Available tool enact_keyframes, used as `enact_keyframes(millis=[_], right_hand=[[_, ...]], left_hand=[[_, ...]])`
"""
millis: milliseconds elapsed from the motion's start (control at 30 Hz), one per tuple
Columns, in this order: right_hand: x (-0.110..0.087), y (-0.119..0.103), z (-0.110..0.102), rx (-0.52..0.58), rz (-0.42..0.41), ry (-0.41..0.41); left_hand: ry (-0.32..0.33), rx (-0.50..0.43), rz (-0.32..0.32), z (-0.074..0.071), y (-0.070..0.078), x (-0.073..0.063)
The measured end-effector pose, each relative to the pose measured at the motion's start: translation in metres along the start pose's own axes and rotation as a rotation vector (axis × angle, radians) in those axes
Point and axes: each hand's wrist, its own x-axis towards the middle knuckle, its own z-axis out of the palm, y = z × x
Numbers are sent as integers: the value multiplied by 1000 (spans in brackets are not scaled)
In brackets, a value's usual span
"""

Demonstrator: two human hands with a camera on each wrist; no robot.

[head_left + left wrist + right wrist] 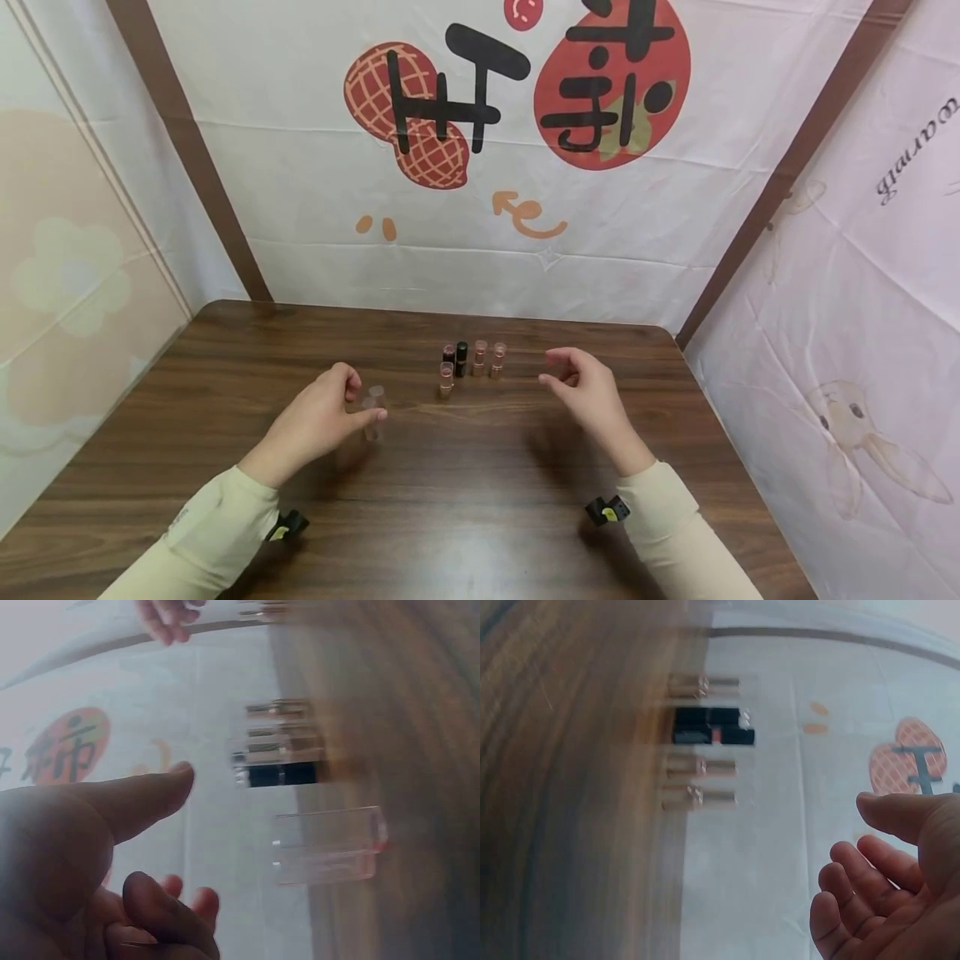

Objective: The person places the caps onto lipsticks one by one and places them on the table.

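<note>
In the head view my left hand (311, 421) is beside two clear, empty-looking plastic tubes (372, 425) that stand on the table. The left wrist view shows the tubes (330, 866) apart from the fingers, with thumb and fingers spread and nothing between them. Farther back stands a small group of lipsticks: a black one (461, 360), a dark one with a clear top (448, 353), and rosy-gold ones with clear caps, such as the front one (446, 381). My right hand (592, 400) hovers to the right of the group, fingers loosely bent, holding nothing.
The lipsticks stand on a dark wood-grain table (450, 500) toward its far side. Behind it hangs a white printed curtain (300, 208), and another curtain (840, 333) runs along the right side. Each wrist carries a small black camera (607, 510).
</note>
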Motion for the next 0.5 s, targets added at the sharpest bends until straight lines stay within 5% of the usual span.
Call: enact_keyframes(millis=[500], right_hand=[[4,18,-23,69,29,-17]], left_hand=[[37,-225,146,-7,-9,10]])
